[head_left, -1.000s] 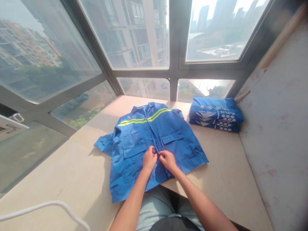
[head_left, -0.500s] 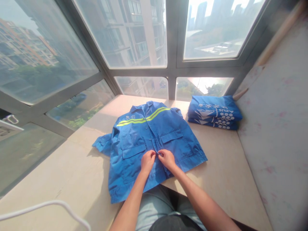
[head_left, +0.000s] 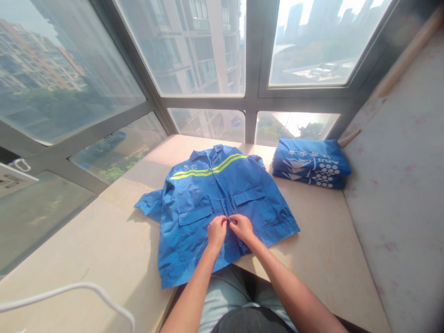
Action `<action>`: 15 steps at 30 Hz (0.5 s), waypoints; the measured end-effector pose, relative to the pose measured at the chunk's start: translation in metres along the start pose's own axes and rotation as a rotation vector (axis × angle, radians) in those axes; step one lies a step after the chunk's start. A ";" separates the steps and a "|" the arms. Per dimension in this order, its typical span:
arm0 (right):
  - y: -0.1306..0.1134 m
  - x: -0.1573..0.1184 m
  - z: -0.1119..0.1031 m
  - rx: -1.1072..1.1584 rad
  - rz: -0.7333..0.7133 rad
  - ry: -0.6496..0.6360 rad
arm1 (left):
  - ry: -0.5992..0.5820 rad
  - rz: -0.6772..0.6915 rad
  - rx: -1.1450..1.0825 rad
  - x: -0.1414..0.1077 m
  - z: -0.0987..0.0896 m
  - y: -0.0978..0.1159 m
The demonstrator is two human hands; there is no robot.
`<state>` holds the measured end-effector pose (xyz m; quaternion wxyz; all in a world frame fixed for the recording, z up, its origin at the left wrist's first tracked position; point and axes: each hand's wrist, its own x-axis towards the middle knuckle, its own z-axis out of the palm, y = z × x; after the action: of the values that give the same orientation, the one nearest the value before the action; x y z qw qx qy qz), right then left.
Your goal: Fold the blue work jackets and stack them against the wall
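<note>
A blue work jacket (head_left: 194, 236) lies front up on the pale tabletop, its collar toward the window and a yellow-green striped band across the chest. My left hand (head_left: 218, 230) and my right hand (head_left: 242, 227) meet at the front opening, below the two flap pockets. Both pinch the placket edges there, fingertips almost touching. Whatever button sits between the fingertips is hidden. Two buttons show above my hands and one below. The left sleeve in view sticks out past the jacket's side.
Folded blue garments (head_left: 310, 164) with white print are stacked at the back right, by the wall. A white cable (head_left: 79, 286) curves across the tabletop (head_left: 114, 249) at the front left. Window frames (head_left: 252, 104) border the back edge.
My left hand has shifted slightly right, closer to my right hand at the placket. The view has moved a little; the jacket lies essentially as before.
</note>
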<state>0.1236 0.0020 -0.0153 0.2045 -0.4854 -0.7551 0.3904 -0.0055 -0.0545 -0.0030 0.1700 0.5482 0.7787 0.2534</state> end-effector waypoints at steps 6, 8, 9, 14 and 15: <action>-0.005 0.000 0.003 0.001 -0.022 -0.044 | 0.010 -0.089 -0.138 0.006 -0.002 -0.003; -0.005 0.002 0.003 0.014 -0.031 -0.065 | -0.032 -0.137 -0.217 0.010 -0.005 -0.005; -0.004 0.003 0.003 0.020 -0.034 -0.071 | -0.057 -0.155 -0.241 0.012 -0.006 -0.006; -0.001 0.005 0.004 0.029 -0.049 -0.069 | -0.059 -0.209 -0.234 0.019 -0.004 -0.009; 0.000 0.003 0.004 0.029 -0.051 -0.063 | -0.045 -0.218 -0.227 0.019 -0.003 -0.009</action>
<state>0.1189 0.0033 -0.0180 0.1974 -0.4503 -0.7676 0.4111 -0.0208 -0.0395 -0.0059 0.2747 0.4432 0.7960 0.3074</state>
